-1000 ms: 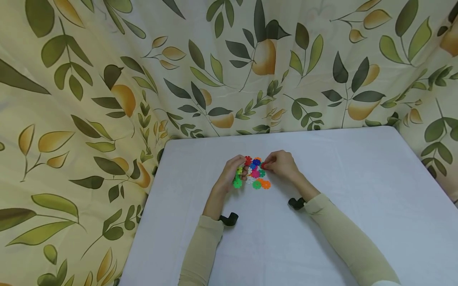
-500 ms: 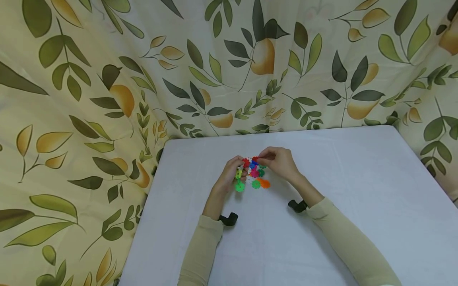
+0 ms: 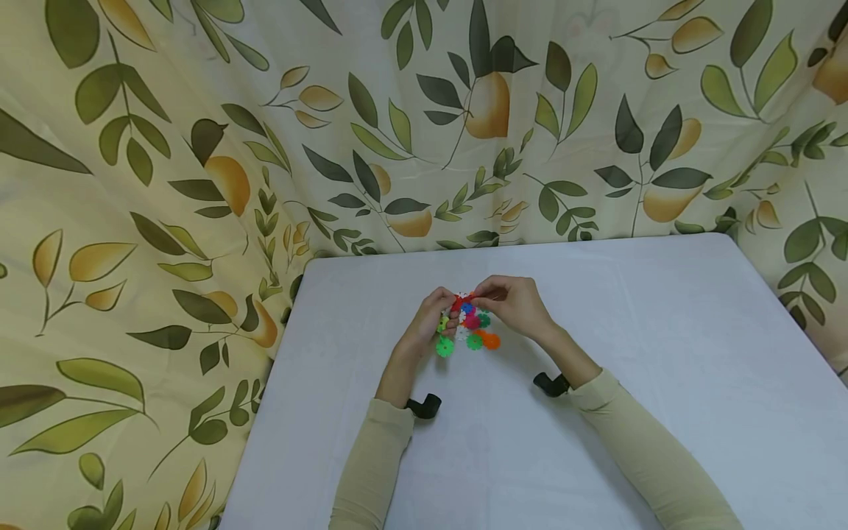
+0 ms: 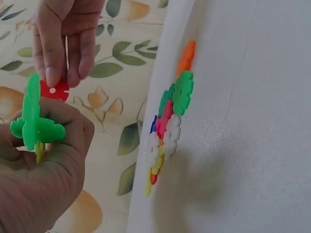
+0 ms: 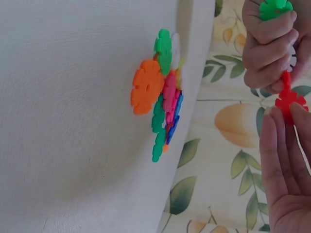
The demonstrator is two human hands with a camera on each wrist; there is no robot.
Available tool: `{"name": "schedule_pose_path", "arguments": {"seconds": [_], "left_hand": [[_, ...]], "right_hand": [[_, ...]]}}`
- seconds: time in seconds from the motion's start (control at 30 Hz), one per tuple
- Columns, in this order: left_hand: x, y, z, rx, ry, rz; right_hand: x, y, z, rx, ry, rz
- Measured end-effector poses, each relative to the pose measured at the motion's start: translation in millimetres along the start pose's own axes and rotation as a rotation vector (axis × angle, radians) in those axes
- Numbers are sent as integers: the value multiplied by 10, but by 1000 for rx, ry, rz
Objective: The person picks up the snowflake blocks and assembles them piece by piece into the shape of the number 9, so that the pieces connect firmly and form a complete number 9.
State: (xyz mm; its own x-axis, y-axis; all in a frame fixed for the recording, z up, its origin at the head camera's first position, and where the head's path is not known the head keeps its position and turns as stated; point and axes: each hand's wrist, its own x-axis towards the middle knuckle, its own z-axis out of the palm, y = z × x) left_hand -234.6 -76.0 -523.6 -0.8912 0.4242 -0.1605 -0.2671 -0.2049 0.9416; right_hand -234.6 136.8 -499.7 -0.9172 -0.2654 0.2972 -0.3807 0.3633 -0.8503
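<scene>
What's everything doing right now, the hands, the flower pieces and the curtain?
Left hand, curled, green pieces poking out
Green pieces, slotted together crosswise
Right hand, pinching a red piece
Red piece, touching another red piece; can't tell if joined
Pile of pieces, lying on the table
Curtain, hanging

Head cam fwd/down, far; wrist cams close; both share discs
</scene>
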Motion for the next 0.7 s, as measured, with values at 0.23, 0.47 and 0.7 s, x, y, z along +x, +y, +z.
{"name": "schedule_pose_path", "arguments": {"seconds": [0.23, 0.47, 0.7], "left_hand": [[-1, -18, 46, 0, -25, 6], [-14, -10, 112, -48, -20, 10], [-22, 28, 92, 1, -15, 5]], "right_hand": [[-17, -23, -20, 2, -5, -10], [-10, -46, -1, 14, 11, -32], [-10, -16, 43, 88, 12, -2]]}}
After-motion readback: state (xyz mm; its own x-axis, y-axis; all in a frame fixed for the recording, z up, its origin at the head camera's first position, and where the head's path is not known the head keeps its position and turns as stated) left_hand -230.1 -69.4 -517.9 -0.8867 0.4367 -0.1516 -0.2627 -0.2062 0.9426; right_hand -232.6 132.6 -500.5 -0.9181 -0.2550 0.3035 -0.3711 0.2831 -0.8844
